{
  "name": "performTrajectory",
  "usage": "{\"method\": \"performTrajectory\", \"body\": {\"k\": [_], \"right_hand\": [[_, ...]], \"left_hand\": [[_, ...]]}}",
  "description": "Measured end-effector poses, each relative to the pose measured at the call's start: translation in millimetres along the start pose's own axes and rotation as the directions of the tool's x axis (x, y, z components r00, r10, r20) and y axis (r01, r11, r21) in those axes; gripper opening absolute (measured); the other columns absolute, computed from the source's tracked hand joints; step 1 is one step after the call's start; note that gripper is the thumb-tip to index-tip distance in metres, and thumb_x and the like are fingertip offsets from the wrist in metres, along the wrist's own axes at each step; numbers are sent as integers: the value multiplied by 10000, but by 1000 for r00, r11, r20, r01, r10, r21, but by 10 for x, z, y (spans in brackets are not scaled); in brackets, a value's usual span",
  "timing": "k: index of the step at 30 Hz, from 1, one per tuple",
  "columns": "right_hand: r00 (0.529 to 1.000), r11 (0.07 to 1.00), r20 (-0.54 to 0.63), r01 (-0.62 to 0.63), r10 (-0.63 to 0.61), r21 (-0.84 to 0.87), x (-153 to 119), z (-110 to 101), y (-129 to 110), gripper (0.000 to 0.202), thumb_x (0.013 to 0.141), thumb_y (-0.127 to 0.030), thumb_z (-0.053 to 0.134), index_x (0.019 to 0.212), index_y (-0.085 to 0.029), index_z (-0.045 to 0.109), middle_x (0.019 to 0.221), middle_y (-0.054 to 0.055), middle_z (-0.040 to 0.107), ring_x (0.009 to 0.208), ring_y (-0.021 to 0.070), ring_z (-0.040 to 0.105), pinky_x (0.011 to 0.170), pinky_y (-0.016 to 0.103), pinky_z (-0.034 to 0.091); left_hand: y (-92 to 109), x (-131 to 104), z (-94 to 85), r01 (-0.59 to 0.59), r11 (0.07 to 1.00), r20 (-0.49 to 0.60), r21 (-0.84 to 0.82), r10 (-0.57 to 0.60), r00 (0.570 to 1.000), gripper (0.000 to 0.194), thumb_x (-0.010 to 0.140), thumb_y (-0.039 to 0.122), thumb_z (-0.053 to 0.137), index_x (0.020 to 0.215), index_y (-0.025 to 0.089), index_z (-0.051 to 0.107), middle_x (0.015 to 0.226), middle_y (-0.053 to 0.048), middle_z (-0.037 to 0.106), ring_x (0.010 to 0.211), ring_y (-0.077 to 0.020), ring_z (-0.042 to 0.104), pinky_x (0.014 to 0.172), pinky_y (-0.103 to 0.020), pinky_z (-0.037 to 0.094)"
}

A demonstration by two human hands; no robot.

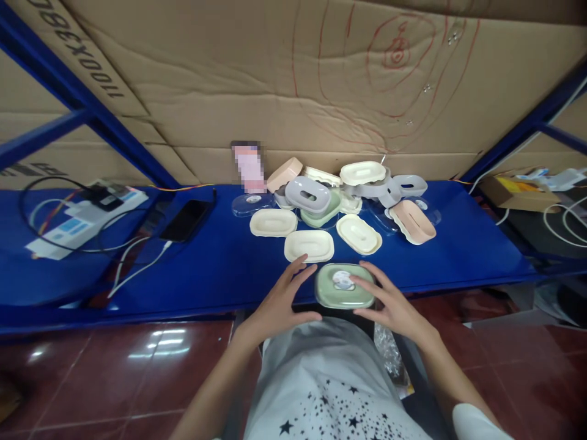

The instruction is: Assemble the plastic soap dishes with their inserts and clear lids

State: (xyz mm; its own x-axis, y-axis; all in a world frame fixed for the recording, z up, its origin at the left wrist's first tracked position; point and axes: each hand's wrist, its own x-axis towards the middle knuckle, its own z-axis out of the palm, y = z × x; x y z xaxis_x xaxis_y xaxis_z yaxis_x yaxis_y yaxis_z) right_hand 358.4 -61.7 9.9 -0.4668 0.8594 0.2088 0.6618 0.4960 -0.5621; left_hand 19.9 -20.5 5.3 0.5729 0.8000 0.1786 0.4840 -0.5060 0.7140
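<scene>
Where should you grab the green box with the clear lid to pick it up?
By its two short rounded ends, one hand on each. The green box lies flat at the shelf's front edge, long side across, with the left hand and right hand already beside those ends. The smooth lid probably offers no grip.

Even, moderately bright indoor light; soft shadows. Overhead glare patches on glossy red floor tiles (167, 342). Wide-angle bending at frame edges, blue shelf frame (82, 110) bowed. Slight softness throughout; one pixelated patch (248, 166).
</scene>
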Motion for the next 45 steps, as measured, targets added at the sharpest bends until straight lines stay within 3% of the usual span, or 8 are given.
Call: {"method": "performTrajectory", "body": {"k": [6, 12, 17, 24, 29, 35, 42, 45], "right_hand": [[919, 928, -270, -336, 286, -161, -953, -408, 248, 623, 995, -461, 719, 1586, -394, 530, 1721, 80, 402, 1546, 371, 485, 1223, 542, 503], [691, 702, -622, -645, 367, -302, -1575, -1048, 1019, 614, 949, -542, 749, 1509, -323, 630, 1557, 165, 583, 1429, 366, 596, 1103, 474, 506], [479, 535, -756, -820, 446, -204, -1023, -1606, 1959, 727, 825, -499, 871, 1411, -118, 668, 1366, 286, 627, 1366, 364, 572, 1015, 459, 484], [520, 595, -687, -788, 508, -156, 349, -1967, 2601, 680, 988, -430, 696, 1528, -43, 548, 1508, 363, 504, 1396, 263, 532, 1051, 441, 419], [586, 675, -694, -712, 418, -195, 632, -1801, 2394, 582, 1124, -396, 378, 1564, -37, 504, 1674, 392, 318, 1563, 285, 358, 1174, 547, 315], [821, 816, -510, -468, 258, -340, 164, -1083, 1630, 461, 1065, -508, 538, 1377, -221, 719, 1459, 143, 690, 1370, 259, 619, 1179, 429, 439], [649, 924, -743, -365, 165, -114, -130, -616, 984, 372, 1028, -472, 652, 1262, -203, 756, 1266, 142, 773, 1203, 328, 726, 1072, 538, 578], [735, 967, -678, -175, 3, -185, -57, -427, 637, 335, 993, -346, 716, 1311, -245, 751, 1322, 135, 758, 1271, 350, 701, 1125, 584, 557]], "left_hand": [[20, -24, -16, 18, 999, -36, -34, -19, 999, 737, 978, 346, 756, 1625, 403, 407, 1716, -73, 391, 1583, -308, 433, 1295, -529, 430], [-23, -26, -2, -1, 1000, -54, -18, 0, 999, 514, 1029, 340, 681, 1524, 381, 548, 1626, -63, 515, 1503, -269, 532, 1261, -514, 475], [-36, -16, 1, -44, 999, -95, -18, 42, 995, 382, 1049, 341, 656, 1430, 346, 634, 1528, -66, 614, 1398, -240, 621, 1196, -471, 543], [-5, 3, 9, -74, 997, -118, -7, 73, 990, 294, 1067, 323, 631, 1358, 318, 676, 1419, -59, 690, 1336, -220, 649, 1167, -463, 557], [-9, 0, 10, -78, 997, -136, -9, 77, 988, 270, 1074, 303, 619, 1336, 303, 682, 1380, -63, 710, 1320, -213, 654, 1159, -451, 558], [-9, 29, 40, -92, 996, -185, 16, 94, 978, 248, 1062, 280, 633, 1301, 298, 698, 1325, -50, 739, 1273, -207, 671, 1137, -433, 559], [-16, 31, 107, -108, 992, -212, 58, 118, 970, 254, 1063, 266, 631, 1309, 309, 677, 1329, -47, 727, 1260, -214, 671, 1128, -439, 561], [7, -25, 139, -111, 992, -249, 61, 123, 961, 431, 1053, 268, 650, 1472, 330, 569, 1516, -92, 600, 1401, -245, 600, 1177, -467, 543]]}}
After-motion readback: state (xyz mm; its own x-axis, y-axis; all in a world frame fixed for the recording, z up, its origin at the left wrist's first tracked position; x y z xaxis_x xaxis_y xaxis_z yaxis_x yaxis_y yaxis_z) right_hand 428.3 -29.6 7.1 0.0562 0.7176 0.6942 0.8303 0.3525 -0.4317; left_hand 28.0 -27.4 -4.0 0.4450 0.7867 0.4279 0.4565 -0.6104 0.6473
